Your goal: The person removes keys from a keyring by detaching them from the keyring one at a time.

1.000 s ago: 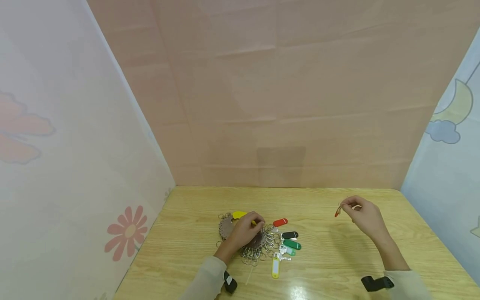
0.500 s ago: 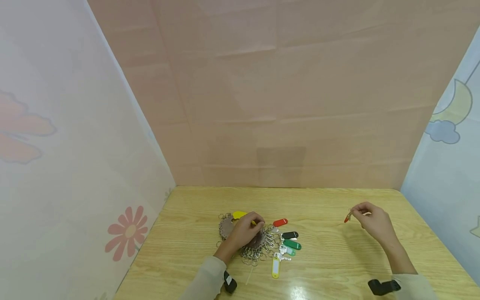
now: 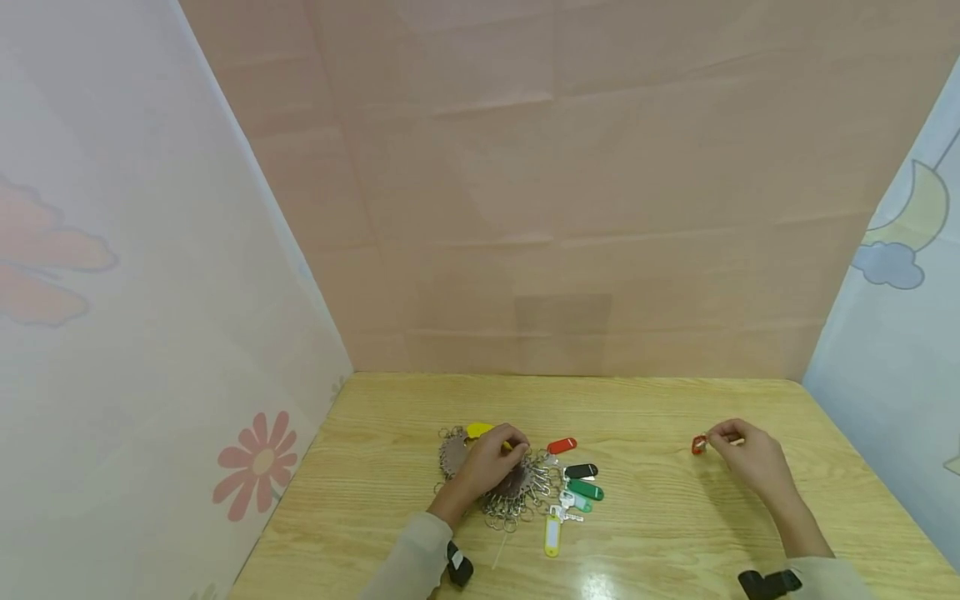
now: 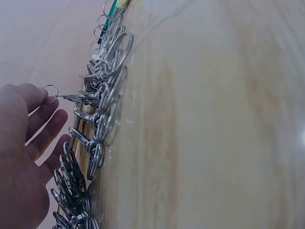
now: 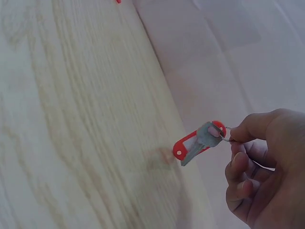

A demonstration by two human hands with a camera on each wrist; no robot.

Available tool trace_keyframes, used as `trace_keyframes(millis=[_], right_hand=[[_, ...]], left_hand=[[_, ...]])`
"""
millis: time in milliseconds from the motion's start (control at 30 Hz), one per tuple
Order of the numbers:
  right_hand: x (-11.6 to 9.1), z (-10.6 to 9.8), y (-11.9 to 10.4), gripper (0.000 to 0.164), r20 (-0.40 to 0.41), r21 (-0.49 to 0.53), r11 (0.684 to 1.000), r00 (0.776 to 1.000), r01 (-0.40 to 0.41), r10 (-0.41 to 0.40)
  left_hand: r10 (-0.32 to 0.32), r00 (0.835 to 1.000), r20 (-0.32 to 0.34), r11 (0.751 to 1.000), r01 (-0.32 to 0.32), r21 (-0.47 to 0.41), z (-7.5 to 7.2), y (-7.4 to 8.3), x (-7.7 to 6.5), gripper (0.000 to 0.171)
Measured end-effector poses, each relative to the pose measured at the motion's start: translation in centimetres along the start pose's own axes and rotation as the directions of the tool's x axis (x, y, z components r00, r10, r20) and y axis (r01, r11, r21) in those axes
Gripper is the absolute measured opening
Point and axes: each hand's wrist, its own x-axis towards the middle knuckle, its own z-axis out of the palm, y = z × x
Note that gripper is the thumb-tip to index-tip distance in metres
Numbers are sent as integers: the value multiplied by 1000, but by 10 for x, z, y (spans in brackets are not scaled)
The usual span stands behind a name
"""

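Note:
My right hand (image 3: pixel 756 457) pinches the split ring of a key (image 5: pixel 205 137) with a red key tag (image 5: pixel 180 144), between thumb and index finger. Tag and key dangle from the ring over the right part of the table. My left hand (image 3: pixel 491 461) is at the round metal key rack (image 3: pixel 453 454), ringed with small snap hooks. In the left wrist view its thumb and index finger pinch a split ring (image 4: pixel 51 90) on one hook (image 4: pixel 71 98), while the other fingers are loosely bent.
Right of the rack lie keys with tags: red (image 3: pixel 562 446), black (image 3: pixel 581 471), green (image 3: pixel 585 489) and yellow (image 3: pixel 552 536). A yellow piece (image 3: pixel 478 430) shows behind my left hand. A thin pale stick (image 3: pixel 498 552) lies near the front. Walls enclose the wooden table (image 3: pixel 645 533).
My right hand has moved right and lower toward the table with the red-tagged key, and the tag has swung to face the head camera. The left hand has stayed in place.

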Motion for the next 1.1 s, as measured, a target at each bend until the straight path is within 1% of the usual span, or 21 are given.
trace_keyframes(millis=[133,333,567,833,967,1100], right_hand=[[-2,2,1,39,20,3,1000,1000,-14,14],[-3,5,2,36,36,9,1000,999,-17,17],[-4,9,5,38,27,7,1000,999,-18,18],[-5,13,6,35,14,16,1000,1000,-7,6],[-6,15,2,34,25,36,999,1000,-9,8],[-7,18,-7,33,31,68,998,1000,-7,5]], left_hand=[[5,1000,-2,1000,-5,8,0,-2,1,16],[-24,1000,-2,1000,24,2,0,-1,0,16],[-30,1000,0,1000,30,8,1,-3,1,19],[-25,1000,-9,1000,26,18,2,-4,1,16],[-27,1000,-5,1000,27,12,1,-4,0,18],[-33,999,-7,999,33,-3,0,-5,0,19]])
